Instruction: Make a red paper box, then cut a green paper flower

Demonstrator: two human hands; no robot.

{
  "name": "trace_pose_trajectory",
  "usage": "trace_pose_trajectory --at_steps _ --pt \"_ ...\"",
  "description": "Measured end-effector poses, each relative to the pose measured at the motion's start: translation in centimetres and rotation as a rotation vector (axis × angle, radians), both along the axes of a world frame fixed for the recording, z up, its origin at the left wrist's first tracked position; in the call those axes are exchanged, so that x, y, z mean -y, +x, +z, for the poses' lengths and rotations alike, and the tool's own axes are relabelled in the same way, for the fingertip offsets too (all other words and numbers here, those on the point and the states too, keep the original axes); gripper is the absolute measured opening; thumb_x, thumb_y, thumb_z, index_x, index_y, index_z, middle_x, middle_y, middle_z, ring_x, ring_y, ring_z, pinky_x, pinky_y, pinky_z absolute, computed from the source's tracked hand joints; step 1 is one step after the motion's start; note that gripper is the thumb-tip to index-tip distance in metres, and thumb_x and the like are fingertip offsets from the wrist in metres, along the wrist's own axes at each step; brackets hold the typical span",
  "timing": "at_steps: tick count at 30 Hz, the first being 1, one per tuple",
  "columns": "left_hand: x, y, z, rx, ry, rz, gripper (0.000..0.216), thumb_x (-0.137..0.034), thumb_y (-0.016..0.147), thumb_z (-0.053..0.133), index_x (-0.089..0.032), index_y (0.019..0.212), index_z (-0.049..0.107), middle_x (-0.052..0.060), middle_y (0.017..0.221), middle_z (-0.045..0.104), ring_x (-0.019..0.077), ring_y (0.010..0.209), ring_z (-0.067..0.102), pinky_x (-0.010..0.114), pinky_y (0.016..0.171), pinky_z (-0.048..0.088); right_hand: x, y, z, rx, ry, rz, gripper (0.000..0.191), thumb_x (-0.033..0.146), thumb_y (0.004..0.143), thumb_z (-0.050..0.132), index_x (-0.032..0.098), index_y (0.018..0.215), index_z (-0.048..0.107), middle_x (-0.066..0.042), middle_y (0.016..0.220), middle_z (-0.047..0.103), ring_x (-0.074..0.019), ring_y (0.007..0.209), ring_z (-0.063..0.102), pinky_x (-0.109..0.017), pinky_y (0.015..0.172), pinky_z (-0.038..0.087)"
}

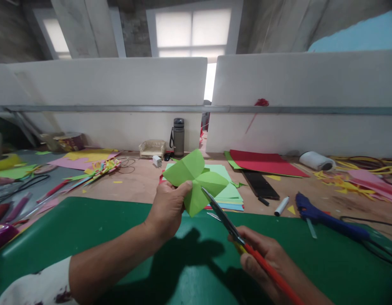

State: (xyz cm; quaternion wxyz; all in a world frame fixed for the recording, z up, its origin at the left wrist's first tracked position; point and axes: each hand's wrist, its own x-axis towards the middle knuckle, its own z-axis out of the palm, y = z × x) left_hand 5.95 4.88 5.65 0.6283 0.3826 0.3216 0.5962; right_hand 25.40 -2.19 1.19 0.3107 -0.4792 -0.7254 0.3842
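Note:
My left hand (168,207) is closed on a folded light-green paper shape (196,180), pinching it near its middle and holding it up above the green cutting mat (120,237). My right hand (262,258) grips a pair of scissors (226,222) with red and yellow handles. Their blades are parted and the upper tip touches the paper's centre fold from the lower right.
A stack of coloured paper sheets (229,197) lies behind the mat. Red paper (266,163), a black strip (259,184), a white marker (281,206) and a blue glue gun (326,218) lie to the right. A grey bottle (178,136), a small basket (152,148) and paper scraps (97,167) stand at left and back.

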Motion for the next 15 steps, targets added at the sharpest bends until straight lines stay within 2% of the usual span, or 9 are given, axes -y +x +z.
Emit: trace_pose_trajectory --at_steps 5,11,15 --pt "0.13 0.05 -0.03 0.005 0.003 -0.015 0.022 -0.022 0.07 0.069 -0.009 0.088 0.065 0.011 0.089 0.072 0.0237 0.078 0.069 0.033 0.07 0.056 0.01 0.0 0.1 0.006 0.032 0.037 0.046 0.062 0.087 0.038 0.02 0.098 0.053 0.002 0.069 0.037 -0.0124 0.059 0.03 -0.024 0.051 0.029" --pt "0.26 0.15 -0.24 0.022 0.002 -0.028 0.03 -0.019 0.071 0.069 -0.008 0.098 0.063 0.012 0.09 0.072 0.0238 0.078 0.069 0.032 0.067 0.056 0.18 -0.4 0.6 -0.006 0.002 0.006 0.057 0.072 0.082 0.035 0.019 0.095 0.05 0.004 0.066 0.037 -0.011 0.055 0.028 -0.024 0.05 0.027" --pt "0.26 0.24 -0.3 0.03 0.0 -0.032 0.029 -0.018 0.072 0.068 -0.007 0.098 0.062 0.013 0.09 0.072 0.024 0.078 0.069 0.032 0.069 0.056 0.05 -0.2 0.28 -0.025 -0.004 0.036 0.053 0.07 0.082 0.038 0.02 0.095 0.048 0.004 0.067 0.036 -0.0114 0.056 0.027 -0.024 0.05 0.026"
